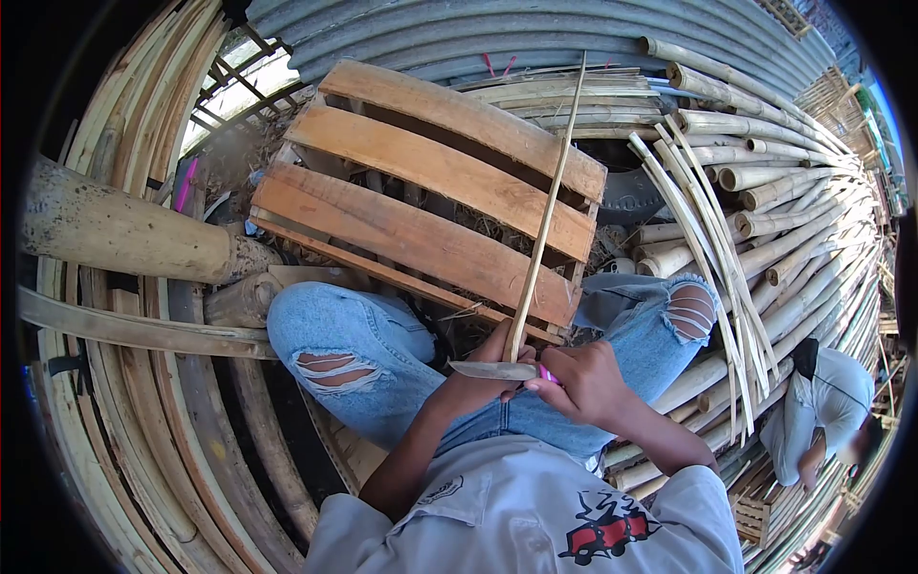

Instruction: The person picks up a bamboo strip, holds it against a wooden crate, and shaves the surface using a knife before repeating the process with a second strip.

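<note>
Close to the body, over the lap, a bamboo strip point(547, 206) is clenched at its lower end in the left hand point(475, 385). A knife point(494, 369) is grasped in the right hand point(585, 383), blade laid across the strip's base. The strip is judged light, springy and splintery, best gripped low beside the blade. Beyond, a wooden pallet point(430, 172) and stacked bamboo poles point(765, 172) are seen

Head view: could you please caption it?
Seated person's left hand grips a bamboo strip; right hand holds a knife against it.
</note>
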The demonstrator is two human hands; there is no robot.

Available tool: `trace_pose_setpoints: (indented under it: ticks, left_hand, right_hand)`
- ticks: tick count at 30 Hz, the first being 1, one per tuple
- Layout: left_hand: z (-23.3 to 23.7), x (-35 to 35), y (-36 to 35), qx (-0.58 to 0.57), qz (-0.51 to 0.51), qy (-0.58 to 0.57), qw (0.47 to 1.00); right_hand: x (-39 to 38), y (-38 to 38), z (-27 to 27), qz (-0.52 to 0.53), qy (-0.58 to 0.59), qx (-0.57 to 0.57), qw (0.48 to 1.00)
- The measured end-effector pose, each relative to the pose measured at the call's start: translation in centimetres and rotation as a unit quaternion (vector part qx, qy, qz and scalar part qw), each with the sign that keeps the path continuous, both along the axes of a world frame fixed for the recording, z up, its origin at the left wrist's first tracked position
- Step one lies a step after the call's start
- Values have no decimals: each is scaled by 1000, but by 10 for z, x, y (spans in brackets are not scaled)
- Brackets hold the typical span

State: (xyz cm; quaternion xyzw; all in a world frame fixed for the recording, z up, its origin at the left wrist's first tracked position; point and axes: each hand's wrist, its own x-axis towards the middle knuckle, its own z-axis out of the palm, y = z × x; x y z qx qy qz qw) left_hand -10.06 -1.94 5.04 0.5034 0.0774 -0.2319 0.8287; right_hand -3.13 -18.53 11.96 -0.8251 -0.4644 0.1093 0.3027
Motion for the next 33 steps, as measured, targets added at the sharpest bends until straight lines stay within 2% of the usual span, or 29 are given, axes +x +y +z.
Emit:
trace_pose_setpoints:
  ticks: [3, 6, 10, 12, 16, 18, 19, 21, 22, 24, 31, 33]
  left_hand:
    - [5, -1, -4, 20, 21, -23, 999]
    - [11, -1, -5, 61, 19, 0, 998]
    - [8, -1, -5, 46, 15, -3, 999]
    - [2, -2, -5, 75, 38, -109, 991]
    - [7, 0, -4, 107, 5, -66, 992]
    - [9, 0, -5, 55, 6, -105, 993]
    - [12, 1, -5, 56, 7, -104, 993]
    - [18, 3, -7, 41, 1, -6, 999]
    - [17, 3, -7, 40, 0, -6, 999]
    - [14, 0, -8, 42, 4, -19, 999]
    - [5, -3, -10, 38, 21, -26, 999]
    - [9, -2, -8, 84, -15, -21, 996]
  right_hand:
    - [0, 2, -6, 11, 10, -40, 999]
    - [2, 1, -6, 12, -13, -54, 998]
    - [2, 2, -6, 12, -16, -21, 1000]
    - [-2, 3, -3, 43, -51, -67, 996]
    - [4, -1, -11, 61, -32, -64, 996]
    - [5, -3, -14, 57, 21, 24, 998]
    - [6, -2, -12, 58, 22, 24, 998]
    - [9, -1, -5, 9, 36, 76, 996]
    - [10, -1, -4, 8, 36, 76, 996]
    - [12, -2, -3, 31, 30, -18, 999]
    - [15, 0, -12, 39, 3, -14, 999]
    - [31, 0, -22, -27, 3, -97, 995]
